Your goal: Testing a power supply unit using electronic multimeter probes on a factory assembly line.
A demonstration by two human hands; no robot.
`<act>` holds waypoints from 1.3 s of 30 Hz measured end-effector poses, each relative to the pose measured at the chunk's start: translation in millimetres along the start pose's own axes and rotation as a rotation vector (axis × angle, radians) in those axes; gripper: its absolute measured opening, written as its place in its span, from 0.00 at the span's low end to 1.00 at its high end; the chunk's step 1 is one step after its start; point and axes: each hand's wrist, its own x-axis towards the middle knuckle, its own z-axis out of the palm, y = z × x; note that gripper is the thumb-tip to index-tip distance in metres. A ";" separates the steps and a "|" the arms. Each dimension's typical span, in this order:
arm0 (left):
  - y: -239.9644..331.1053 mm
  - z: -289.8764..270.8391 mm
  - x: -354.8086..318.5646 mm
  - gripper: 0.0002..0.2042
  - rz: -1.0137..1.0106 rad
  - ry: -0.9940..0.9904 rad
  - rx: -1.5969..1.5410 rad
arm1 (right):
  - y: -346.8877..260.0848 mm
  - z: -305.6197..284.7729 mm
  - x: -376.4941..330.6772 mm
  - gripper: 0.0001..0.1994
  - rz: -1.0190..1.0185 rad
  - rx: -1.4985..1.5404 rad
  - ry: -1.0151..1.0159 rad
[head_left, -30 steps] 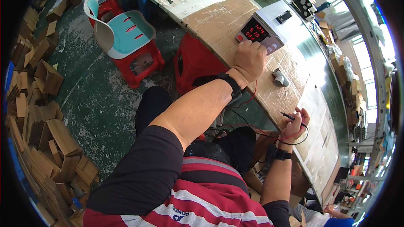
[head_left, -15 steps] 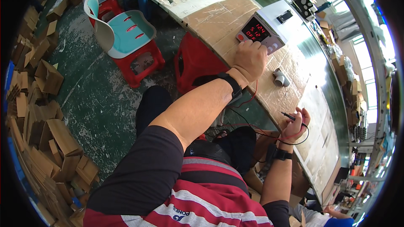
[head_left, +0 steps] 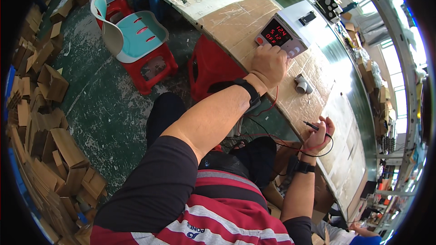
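Power supply (head_left: pixel 294 23) | left grip (head_left: pixel 269 66) at front, closure unclear | right grip (head_left: pixel 319 138) holds probe (head_left: pixel 310 125) | cartons (head_left: pixel 68 147): contents unclear

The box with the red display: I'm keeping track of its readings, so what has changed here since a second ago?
The last digit on the middle line of the red display has changed; nothing was visibly taken hold of or let go. The left hand stays at the front of the box, the right hand still holds the black probe.
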 end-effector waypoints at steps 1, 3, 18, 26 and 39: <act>-0.3 0.1 0.1 0.09 0.001 0.003 0.001 | -0.1 0.3 -0.2 0.15 -0.001 -0.001 -0.001; -0.6 0.2 0.2 0.10 0.005 0.010 0.002 | -0.4 0.7 -0.5 0.15 -0.004 -0.002 -0.003; 12.1 -3.4 7.3 0.09 -0.055 0.037 -0.053 | 1.9 -2.2 0.3 0.15 0.000 -0.009 -0.008; 11.9 -0.4 7.4 0.07 -0.018 0.060 -0.037 | 1.5 -1.6 0.7 0.15 0.004 -0.007 -0.007; 16.2 -1.8 6.6 0.09 -0.041 0.113 -0.055 | 0.2 -1.1 0.3 0.15 0.005 -0.016 -0.003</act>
